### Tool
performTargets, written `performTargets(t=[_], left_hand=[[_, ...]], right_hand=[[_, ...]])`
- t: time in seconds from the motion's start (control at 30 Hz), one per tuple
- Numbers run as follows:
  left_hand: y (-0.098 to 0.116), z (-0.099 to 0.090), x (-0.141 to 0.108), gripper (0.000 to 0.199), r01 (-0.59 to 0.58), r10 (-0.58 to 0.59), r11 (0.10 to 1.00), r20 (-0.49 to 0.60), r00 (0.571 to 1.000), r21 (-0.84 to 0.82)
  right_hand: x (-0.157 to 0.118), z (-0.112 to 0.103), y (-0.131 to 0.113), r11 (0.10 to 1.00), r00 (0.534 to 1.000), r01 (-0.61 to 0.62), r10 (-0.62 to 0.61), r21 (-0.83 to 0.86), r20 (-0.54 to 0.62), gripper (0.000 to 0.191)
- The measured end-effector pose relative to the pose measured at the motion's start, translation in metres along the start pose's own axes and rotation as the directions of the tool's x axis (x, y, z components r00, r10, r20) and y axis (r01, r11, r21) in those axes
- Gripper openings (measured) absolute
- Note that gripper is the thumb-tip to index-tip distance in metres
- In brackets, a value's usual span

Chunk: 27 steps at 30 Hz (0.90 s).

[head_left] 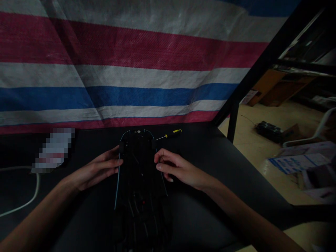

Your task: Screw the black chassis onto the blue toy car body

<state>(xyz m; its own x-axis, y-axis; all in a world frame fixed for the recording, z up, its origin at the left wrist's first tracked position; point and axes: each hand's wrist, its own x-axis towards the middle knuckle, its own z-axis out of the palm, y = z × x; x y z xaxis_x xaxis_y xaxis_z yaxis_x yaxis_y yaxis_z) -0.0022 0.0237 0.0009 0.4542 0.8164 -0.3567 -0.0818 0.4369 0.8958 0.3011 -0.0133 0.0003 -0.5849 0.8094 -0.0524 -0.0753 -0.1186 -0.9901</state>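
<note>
A toy car [140, 168] lies upside down on the dark table, its black underside and wheels facing up and a thin blue body edge along its sides. My left hand [101, 168] grips the car's left side, thumb on the edge and the other fingers partly hidden beside it. At the right side, my right hand [175, 168] has its thumb and index finger curled together close to the car's edge. Whatever lies between those fingertips is too small and dark to make out. Just beyond the car's far right corner rests a screwdriver [173, 133] with a black and yellow handle.
A striped red, white and blue sheet [126, 73] hangs behind the table [223, 168]. On the left are a blurred-out packet [54, 150] and a white cable [36, 189]. Boxes [301, 162] and a dark object [269, 130] stand on the floor at right, past a black frame post.
</note>
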Motion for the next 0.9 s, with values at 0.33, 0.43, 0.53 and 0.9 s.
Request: performTargets(t=[0.33, 0.43, 0.53, 0.9], left_hand=[[0.001, 0.002, -0.001, 0.077, 0.008, -0.007, 1.0, -0.008, 1.0, 0.016], [0.003, 0.004, -0.002, 0.075, 0.002, -0.002, 1.0, -0.011, 1.0, -0.003], [0.002, 0.004, -0.001, 0.072, -0.009, 0.009, 1.0, 0.007, 1.0, -0.024], [0.001, 0.001, 0.0, 0.069, 0.0, 0.0, 0.999, 0.005, 1.0, -0.045]], right_hand=[[0.0, 0.003, 0.001, 1.0, 0.999, 0.019, -0.019, -0.014, -0.044, 0.013], [0.0, 0.002, 0.0, 1.0, 0.999, 0.03, -0.03, 0.0, -0.041, 0.012], [-0.002, -0.004, -0.001, 0.999, 0.999, 0.044, -0.044, -0.004, 0.003, 0.014], [-0.004, -0.012, -0.001, 1.0, 0.997, 0.014, -0.015, 0.012, 0.07, 0.018]])
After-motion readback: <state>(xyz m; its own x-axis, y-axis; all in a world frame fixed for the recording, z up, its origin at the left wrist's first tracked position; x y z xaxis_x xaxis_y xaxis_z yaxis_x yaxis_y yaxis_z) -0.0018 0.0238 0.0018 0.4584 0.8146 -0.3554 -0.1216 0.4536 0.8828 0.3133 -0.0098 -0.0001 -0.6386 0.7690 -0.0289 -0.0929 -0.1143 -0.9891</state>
